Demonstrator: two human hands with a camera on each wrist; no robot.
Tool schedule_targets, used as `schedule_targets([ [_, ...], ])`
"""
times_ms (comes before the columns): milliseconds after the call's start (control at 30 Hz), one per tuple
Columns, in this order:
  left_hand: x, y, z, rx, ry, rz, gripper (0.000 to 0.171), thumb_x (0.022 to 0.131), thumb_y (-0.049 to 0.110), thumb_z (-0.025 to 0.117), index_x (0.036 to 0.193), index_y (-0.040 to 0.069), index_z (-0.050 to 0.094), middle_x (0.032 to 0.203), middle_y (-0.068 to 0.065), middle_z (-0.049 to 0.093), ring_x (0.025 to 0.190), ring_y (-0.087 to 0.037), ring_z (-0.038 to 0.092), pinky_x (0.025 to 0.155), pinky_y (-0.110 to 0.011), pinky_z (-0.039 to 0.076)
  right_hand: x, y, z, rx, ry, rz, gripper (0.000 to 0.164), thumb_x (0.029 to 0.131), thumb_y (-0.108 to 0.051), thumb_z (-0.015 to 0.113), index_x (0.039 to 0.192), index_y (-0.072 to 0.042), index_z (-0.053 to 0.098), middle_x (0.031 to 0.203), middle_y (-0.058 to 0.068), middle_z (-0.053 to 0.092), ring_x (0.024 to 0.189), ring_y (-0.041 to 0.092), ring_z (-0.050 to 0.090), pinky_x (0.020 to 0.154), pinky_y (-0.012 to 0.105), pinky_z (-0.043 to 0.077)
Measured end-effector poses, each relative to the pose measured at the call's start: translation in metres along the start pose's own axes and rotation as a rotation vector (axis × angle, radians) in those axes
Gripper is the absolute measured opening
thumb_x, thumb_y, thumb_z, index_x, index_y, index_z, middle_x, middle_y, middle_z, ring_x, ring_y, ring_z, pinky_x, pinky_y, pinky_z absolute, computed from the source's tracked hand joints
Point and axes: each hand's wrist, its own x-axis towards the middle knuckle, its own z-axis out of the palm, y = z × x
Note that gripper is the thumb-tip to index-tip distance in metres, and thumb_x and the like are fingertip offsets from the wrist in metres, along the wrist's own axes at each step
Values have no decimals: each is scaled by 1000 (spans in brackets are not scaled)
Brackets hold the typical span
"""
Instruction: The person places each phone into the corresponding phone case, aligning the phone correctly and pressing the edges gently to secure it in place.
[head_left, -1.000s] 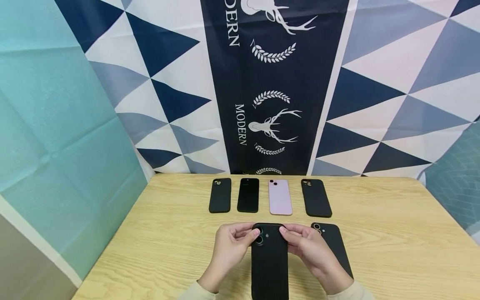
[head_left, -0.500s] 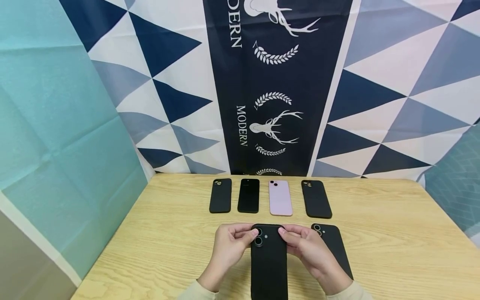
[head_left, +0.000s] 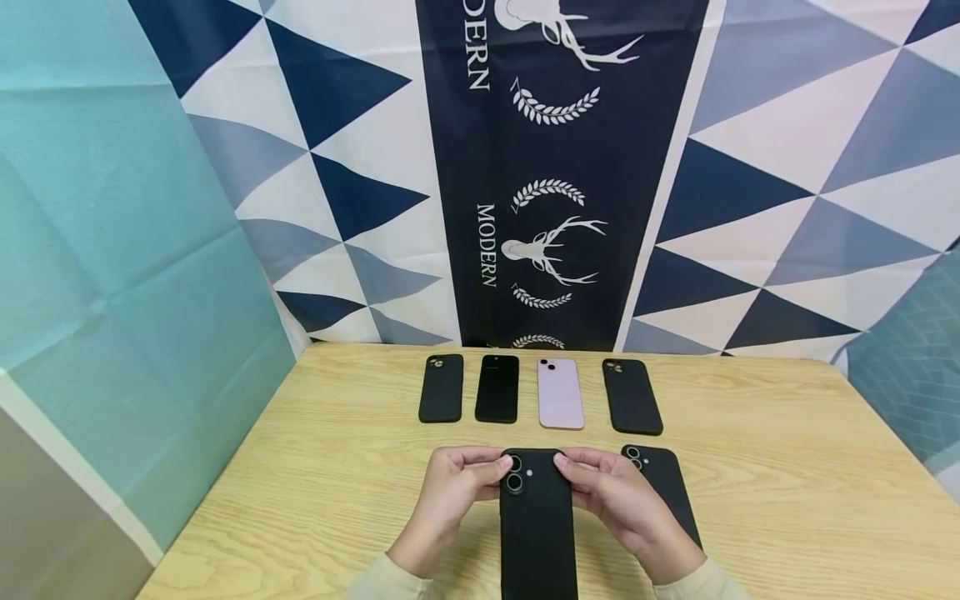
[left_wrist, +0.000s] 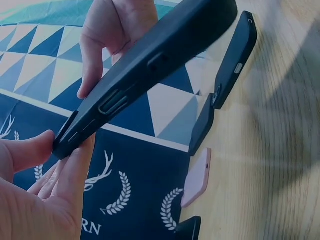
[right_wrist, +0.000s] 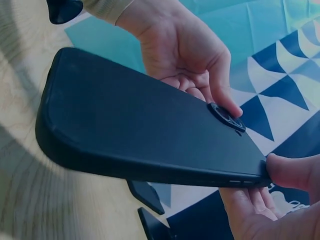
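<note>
black phone case [head_left: 537, 537], near centre above worktop [head_left: 315, 492], is clamped at far corners in left hand [head_left: 456, 493] and right hand [head_left: 618, 496] grip, scarcely moved since a second ago, handling seemingly steady.

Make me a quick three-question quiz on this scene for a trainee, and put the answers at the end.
1. Count: how many items lie in the row along the far edge of the table?
2. True or false: in that row, the pink phone lies between two black items.
3. Fill in the blank: the thumb nearest the camera rings of the held black item belongs to the ___ hand.

Key: 1. Four. 2. True. 3. Left; it is the left hand.
</note>
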Motion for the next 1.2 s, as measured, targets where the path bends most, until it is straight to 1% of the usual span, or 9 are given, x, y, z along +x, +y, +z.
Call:
schedule_targets([
  [200, -2, -5, -1, -37, 13, 3, 32, 88, 9, 71, 111, -13, 68, 96, -14, 77, 71, -4, 71, 71, -26, 62, -3, 4, 0, -29, -14, -8, 40, 99, -18, 59, 129, 8, 54, 96, -11, 75, 88, 2, 71, 82, 21, 58],
  [300, 0, -2, -2, -52, 30, 10, 32, 88, 9, 70, 111, -14, 67, 94, -10, 78, 70, -3, 70, 70, -25, 61, -4, 5, -2, -53, -57, -9, 44, 98, -18, 60, 131, 10, 52, 96, -11, 75, 88, 3, 71, 84, 21, 58],
  [433, 3, 3, -3, -63, 38, 26, 32, 89, 9, 70, 111, -14, 67, 92, -9, 78, 69, -3, 70, 69, -24, 61, -6, 7, -3, -52, -116, -16, 31, 97, -18, 61, 120, 3, 62, 93, -11, 76, 86, 4, 72, 82, 22, 59],
  [567, 3, 4, -4, -79, 11, 18, 34, 89, 9, 70, 112, -15, 66, 90, -5, 77, 69, -3, 71, 70, -24, 61, -6, 10, -4, -28, -115, -24, 12, 96, -15, 63, 104, -9, 69, 86, -11, 76, 81, 3, 72, 76, 21, 60],
  [633, 4, 4, -4, -88, -6, 8, 34, 88, 9, 70, 112, -16, 65, 88, -2, 77, 70, -3, 70, 71, -24, 61, -5, 11, -4, -13, -118, -25, 9, 96, -14, 62, 101, -10, 69, 85, -11, 76, 80, 3, 72, 75, 21, 60],
  [733, 5, 3, -5, -94, -26, -10, 35, 88, 11, 71, 112, -14, 66, 85, 2, 76, 70, -4, 71, 72, -24, 61, -4, 13, -5, 0, -128, -29, 10, 96, -12, 61, 103, -9, 68, 86, -11, 76, 81, 3, 72, 75, 21, 60],
  [833, 7, 2, -5, -82, -33, -16, 35, 89, 13, 71, 112, -13, 66, 86, 2, 76, 71, -4, 71, 74, -25, 61, -3, 14, -6, 7, -118, -19, 12, 97, -12, 60, 105, -8, 68, 87, -11, 76, 82, 3, 73, 75, 21, 60],
  [1033, 6, -5, -4, -26, -44, -5, 36, 90, 13, 69, 113, -14, 64, 97, -12, 77, 73, -4, 70, 77, -28, 62, -2, 13, -5, -4, -48, 20, 19, 96, -15, 61, 110, -3, 67, 86, -11, 76, 81, 3, 72, 75, 20, 60],
  [1200, 3, -11, -1, 14, -86, -12, 35, 87, 10, 72, 111, -14, 65, 97, -18, 76, 76, -5, 72, 77, -31, 62, -1, 10, -5, -30, 15, 24, 42, 97, -18, 62, 126, 12, 55, 90, -8, 76, 81, 4, 73, 76, 22, 60],
])
